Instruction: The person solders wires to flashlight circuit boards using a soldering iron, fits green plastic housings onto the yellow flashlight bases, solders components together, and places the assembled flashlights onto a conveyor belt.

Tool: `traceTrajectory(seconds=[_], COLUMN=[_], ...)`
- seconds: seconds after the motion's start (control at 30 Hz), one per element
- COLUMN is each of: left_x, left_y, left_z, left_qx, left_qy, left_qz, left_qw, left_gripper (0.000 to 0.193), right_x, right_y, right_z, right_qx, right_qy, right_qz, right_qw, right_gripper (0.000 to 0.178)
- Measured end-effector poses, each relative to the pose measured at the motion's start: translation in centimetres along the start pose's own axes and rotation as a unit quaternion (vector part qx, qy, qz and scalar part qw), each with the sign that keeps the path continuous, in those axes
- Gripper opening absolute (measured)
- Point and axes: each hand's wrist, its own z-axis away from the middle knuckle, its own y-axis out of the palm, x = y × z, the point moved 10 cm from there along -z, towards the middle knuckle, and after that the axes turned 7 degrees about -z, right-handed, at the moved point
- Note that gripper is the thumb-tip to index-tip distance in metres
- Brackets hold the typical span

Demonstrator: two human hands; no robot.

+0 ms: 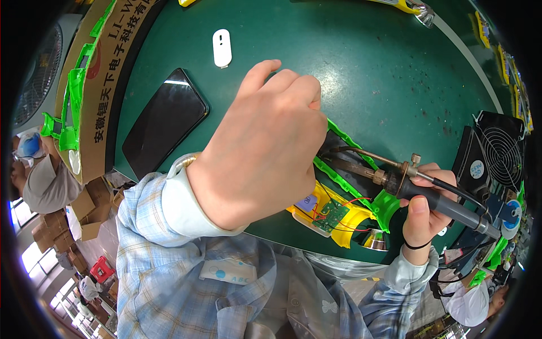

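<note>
My left hand is raised close to the camera, fingers curled down over a green and yellow plastic housing at the near edge of the green table; what its fingertips touch is hidden. A small green circuit board with thin red wires lies in the yellow part. My right hand grips the dark handle of a soldering iron. Its metal shaft points left toward the housing, and the tip is hidden behind my left hand.
A black phone lies at the left on the table, a small white oval device beyond it. A cardboard box with green plastic parts stands along the left edge. A black fan sits at the right. Other people work nearby.
</note>
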Motion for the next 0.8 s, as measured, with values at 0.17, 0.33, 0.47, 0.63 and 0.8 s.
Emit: traceTrajectory(seconds=[0.17, 0.33, 0.47, 0.63, 0.8], left_x=[0.1, 0.1, 0.0, 0.1, 0.0], left_y=[-0.1, -0.1, -0.2, -0.2, -0.2], left_z=[0.1, 0.0, 0.0, 0.1, 0.0], left_qx=[-0.002, -0.004, -0.008, -0.010, -0.004], left_qy=[-0.001, 0.004, 0.009, 0.008, 0.013], left_qz=[0.004, 0.008, 0.011, 0.012, 0.007], left_qw=[1.000, 1.000, 1.000, 1.000, 1.000], left_gripper=[0.006, 0.006, 0.006, 0.006, 0.006], right_x=[0.0, 0.0, 0.0, 0.4, 1.0], right_y=[0.0, 0.0, -0.1, 0.2, 0.4], right_z=[0.0, 0.1, 0.2, 0.1, 0.3], right_qx=[0.001, 0.006, -0.005, 0.018, 0.034], right_qy=[0.001, -0.002, 0.006, -0.027, -0.066], right_qz=[-0.008, -0.010, -0.013, -0.001, 0.028], right_qw=[1.000, 1.000, 1.000, 0.999, 0.997], right_gripper=[0.026, 0.026, 0.027, 0.029, 0.030])
